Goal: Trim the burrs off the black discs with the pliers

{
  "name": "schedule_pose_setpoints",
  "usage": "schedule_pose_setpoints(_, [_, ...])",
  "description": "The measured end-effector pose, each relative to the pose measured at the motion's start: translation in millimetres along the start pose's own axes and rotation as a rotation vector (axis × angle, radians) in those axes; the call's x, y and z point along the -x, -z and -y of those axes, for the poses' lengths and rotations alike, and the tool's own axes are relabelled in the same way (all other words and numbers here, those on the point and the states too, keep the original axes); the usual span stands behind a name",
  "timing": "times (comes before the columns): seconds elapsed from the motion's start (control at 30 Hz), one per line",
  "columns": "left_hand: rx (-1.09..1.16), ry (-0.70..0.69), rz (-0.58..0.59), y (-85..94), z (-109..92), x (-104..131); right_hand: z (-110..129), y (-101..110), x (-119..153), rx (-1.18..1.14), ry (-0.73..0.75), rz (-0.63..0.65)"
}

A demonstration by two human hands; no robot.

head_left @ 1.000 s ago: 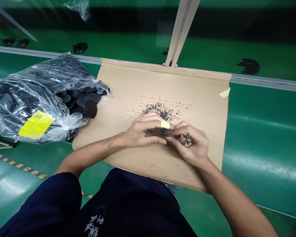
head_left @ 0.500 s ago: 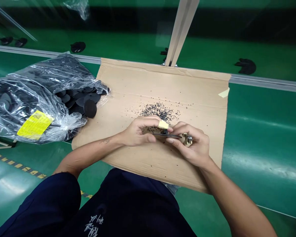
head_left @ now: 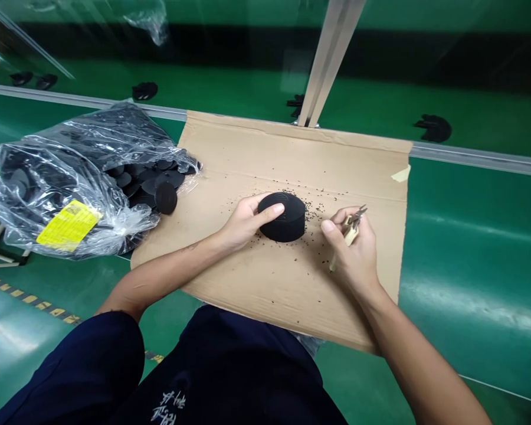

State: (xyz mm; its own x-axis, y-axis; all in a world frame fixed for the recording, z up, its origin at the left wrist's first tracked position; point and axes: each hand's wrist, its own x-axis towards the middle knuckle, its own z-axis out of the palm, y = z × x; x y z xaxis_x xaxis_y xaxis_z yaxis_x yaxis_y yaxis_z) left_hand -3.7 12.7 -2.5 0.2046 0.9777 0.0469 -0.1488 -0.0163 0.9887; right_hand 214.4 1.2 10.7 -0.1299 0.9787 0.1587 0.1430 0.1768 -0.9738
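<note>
My left hand (head_left: 244, 224) grips a black round plastic part (head_left: 289, 215) by its left edge, the thumb on its top face and the other fingers partly hidden. Faint raised lines show on that face, and its side looks deep. To the right, apart from the part, my right hand (head_left: 356, 251) is closed around small nippers (head_left: 353, 227) with cream handles, their metal jaws pointing up and away. Black specks (head_left: 316, 209) are scattered around the part on the cardboard sheet (head_left: 243, 283).
A clear plastic bag (head_left: 88, 153) with a yellow label (head_left: 69, 225) lies at the left, black discs (head_left: 166, 198) spilling from its mouth. Behind the cardboard stands a metal post (head_left: 330, 62) with a rail. Several dark pieces (head_left: 433, 128) lie beyond the rail.
The black part, seen edge-on between both hands before, now shows its broad face and is held by my left hand alone. My right hand has drawn away to the right with the nippers.
</note>
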Motion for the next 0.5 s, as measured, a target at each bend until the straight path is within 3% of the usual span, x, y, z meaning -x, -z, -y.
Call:
schedule_pose_setpoints(0.1, [0.027,0.021,0.001,-0.7,1.7,-1.1,-2.9,1.1,2.2,-0.01,-0.029,0.066])
schedule_pose_setpoints(0.23, [-0.072,-0.094,-0.029,-4.3,-2.6,2.7,-2.0,3.4,3.6,-0.006,0.022,0.092])
schedule_pose_setpoints(0.4, [-0.237,-0.346,0.005,-5.4,-10.6,6.8,-2.4,10.4,-4.7,0.031,0.198,-0.166])
schedule_pose_setpoints(0.5, [-0.313,-0.479,0.034,-4.0,-13.8,6.2,-2.4,13.8,-8.4,0.131,0.25,-0.177])
